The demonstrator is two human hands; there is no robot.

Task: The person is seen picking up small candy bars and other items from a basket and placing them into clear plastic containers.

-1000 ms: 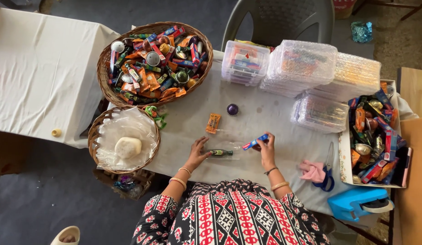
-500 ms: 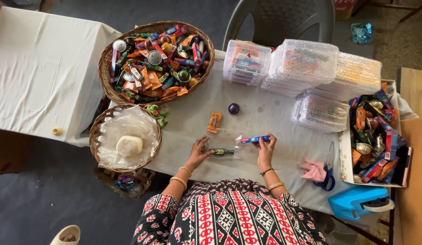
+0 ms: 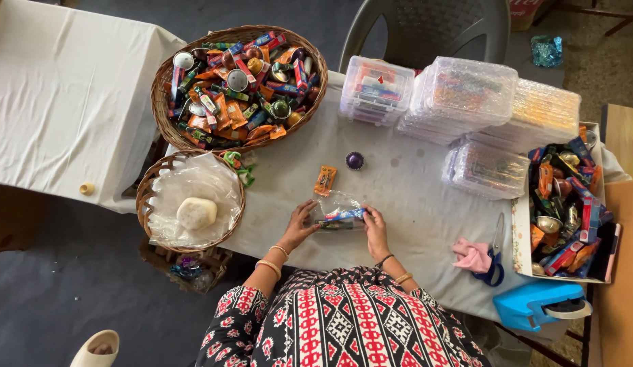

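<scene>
A small clear plastic bag (image 3: 335, 207) lies on the white-covered table (image 3: 412, 204) right in front of me, with a blue wrapped stick and a dark green item inside it. My left hand (image 3: 301, 223) grips the bag's left edge. My right hand (image 3: 375, 224) holds its right side, fingers by the blue stick. An orange sachet (image 3: 324, 180) and a purple round sweet (image 3: 354, 160) lie just beyond the bag.
A big wicker basket (image 3: 168, 88) of wrapped sweets stands at the back left; a smaller basket (image 3: 148, 197) with plastic and a pale lump is below it. Clear lidded boxes (image 3: 459, 102) stack at the back right. Right side: a cardboard tray (image 3: 522, 234) of sweets, scissors (image 3: 497, 261), pink cloth (image 3: 471, 257), blue dispenser (image 3: 534, 306).
The blue stick that my right hand held above the table now sits inside the clear bag. Both hands have come together on the bag.
</scene>
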